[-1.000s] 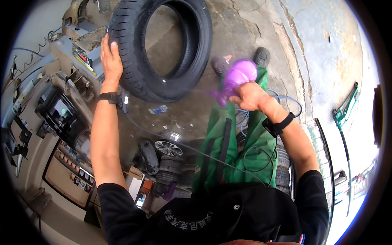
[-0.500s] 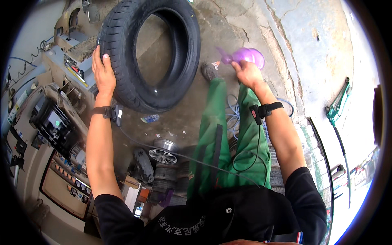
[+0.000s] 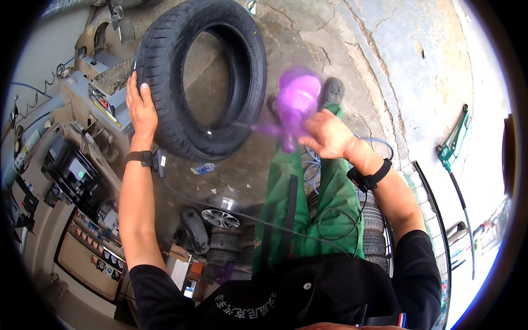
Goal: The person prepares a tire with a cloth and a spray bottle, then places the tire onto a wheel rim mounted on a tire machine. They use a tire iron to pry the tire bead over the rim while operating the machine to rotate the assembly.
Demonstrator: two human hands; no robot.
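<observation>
on the concrete floor (image 3: pixel 300 22) ahead of you, the big black tyre (image 3: pixel 171 91) has its tread against your left hand (image 3: pixel 142 114), whose fingers lie straight and flat along it, thumb apart, gripping nothing. nearer you, a silver wheel (image 3: pixel 221 218) lies by stacked tyres (image 3: pixel 224 241). your right hand (image 3: pixel 333 135), clear of the tyre, has its fingers curled round the blurred purple bottle (image 3: pixel 298 96), its thin nozzle pointing left toward the tyre. a small blue wrapper (image 3: pixel 203 169) lies near the tyre.
</observation>
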